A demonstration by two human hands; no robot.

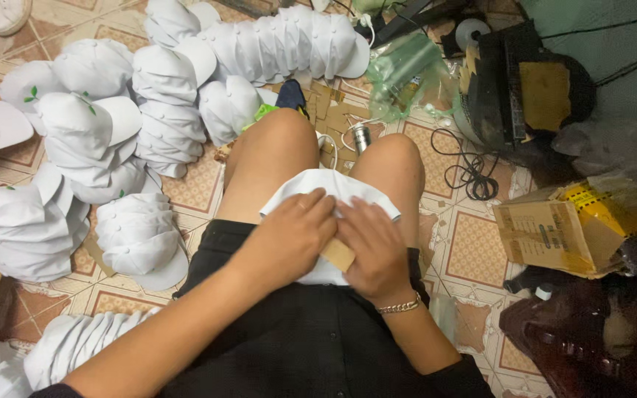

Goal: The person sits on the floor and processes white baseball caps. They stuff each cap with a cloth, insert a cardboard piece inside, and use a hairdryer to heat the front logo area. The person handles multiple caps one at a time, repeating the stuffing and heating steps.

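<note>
A white cap (331, 188) lies across my lap, its brim pointing away from me over my bare knees. My left hand (294, 234) presses down on the cap's left side with its fingers curled. My right hand (374, 247), with a gold bracelet on its wrist, rests on the right side. A small tan cardboard piece (338, 255) sits between the two hands, touched by both. I sit on the floor in black clothes.
Stacks of white caps (141, 110) crowd the tiled floor to the left and ahead. A dark machine (514, 92), black cables (472, 173), a small metal cylinder (361, 137) and a torn cardboard box (554, 234) lie to the right.
</note>
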